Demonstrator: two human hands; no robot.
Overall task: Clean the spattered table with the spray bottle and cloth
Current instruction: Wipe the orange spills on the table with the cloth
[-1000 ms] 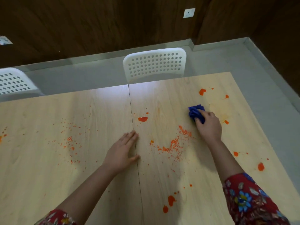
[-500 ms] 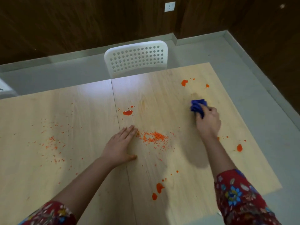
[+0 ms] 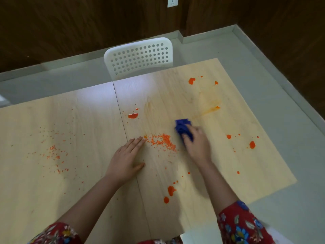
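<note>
Blue cloth (image 3: 182, 124) bunched under right hand (image 3: 197, 146) fingers (image 3: 194, 132).

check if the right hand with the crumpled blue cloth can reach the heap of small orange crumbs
Probably yes. The right hand and crumpled blue cloth sit just beside the heap of small orange crumbs, with nothing between them; the left hand rests flat on its far side.

The table (image 3: 70, 120) is pale wood-grain board, smooth, with a soft sheen at its far edge. The cloth (image 3: 182, 126) is soft blue fabric, crumpled. The blobs (image 3: 133, 115) look wet and glossy, the crumbs (image 3: 161, 140) dry and grainy. The chair (image 3: 139, 57) is matt white plastic, the wall (image 3: 70, 23) dark wood
</note>
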